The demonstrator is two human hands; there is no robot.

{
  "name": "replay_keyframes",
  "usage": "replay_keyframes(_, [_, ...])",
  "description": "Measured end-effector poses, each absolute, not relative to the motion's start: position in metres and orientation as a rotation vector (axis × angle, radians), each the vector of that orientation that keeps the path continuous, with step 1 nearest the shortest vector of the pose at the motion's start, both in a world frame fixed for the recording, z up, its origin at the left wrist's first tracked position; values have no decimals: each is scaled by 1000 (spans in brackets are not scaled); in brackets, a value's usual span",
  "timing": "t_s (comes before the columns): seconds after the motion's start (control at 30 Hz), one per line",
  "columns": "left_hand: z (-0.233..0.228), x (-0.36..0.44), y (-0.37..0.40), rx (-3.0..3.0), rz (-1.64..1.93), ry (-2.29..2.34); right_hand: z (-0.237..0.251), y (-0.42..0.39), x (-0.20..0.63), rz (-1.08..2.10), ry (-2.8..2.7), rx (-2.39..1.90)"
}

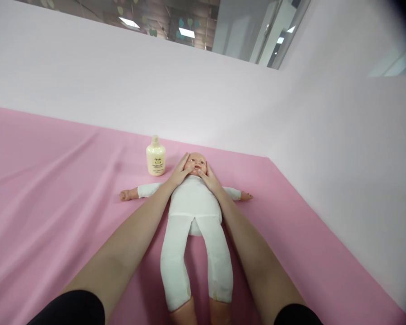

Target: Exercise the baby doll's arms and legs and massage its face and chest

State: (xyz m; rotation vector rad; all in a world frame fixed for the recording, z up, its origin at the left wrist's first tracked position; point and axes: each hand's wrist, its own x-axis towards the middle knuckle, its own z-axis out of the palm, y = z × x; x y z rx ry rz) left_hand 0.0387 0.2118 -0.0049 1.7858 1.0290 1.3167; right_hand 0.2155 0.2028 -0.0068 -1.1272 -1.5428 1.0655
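1. White walls [88, 76] fill most of my view, meeting in a corner toward the right.
2. Pink cloth [54, 203] covers the surface below them, with long creases running across its left part and a smoother stretch on the right.
3. Along the top I see a window [237, 34]; bright ceiling lights [186, 32] and small coloured shapes [190, 22] show in it.
4. On the cloth lies a doll [195, 196] in a white suit, face up, arms spread, its head toward the wall and its legs toward me. Small tan marks [188, 289] show near the trouser cuffs.
5. Black sleeves [72, 309] edge into the bottom of my feed on both sides.
6. My left hand [182, 173] and right hand [209, 177] are open, laid along either cheek of the doll's head, thumbs near its mouth; neither is closed into a grip.
7. Left of that head, near my left hand but apart, a cream bottle [153, 152] stands upright.
8. On its front I find a dark emblem [157, 160] above lines of print [157, 167], too small for me to read.
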Motion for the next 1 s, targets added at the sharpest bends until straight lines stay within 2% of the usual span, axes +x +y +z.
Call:
replay_keyframes(0.13, [-3,42,209,1999,1430,964,-7,201,215,793,-1755,-1075])
replay_keyframes(0.27, [-4,44,207,2145,1488,954,8,193,211,381,-2046,-1090])
replay_keyframes(0.4, [4,43,208,1905,1587,969,40,166,189,99,-2298,-1157])
replay_keyframes(0.6, [50,23,214,959,1570,652,71,101,142,255,-2615,-931])
replay_keyframes(0.8, [83,-9,210,455,1562,325,45,91,137,441,-2651,-880])
replay_keyframes(1.0, [95,-20,204,153,1615,140,29,99,135,370,-2658,-878])
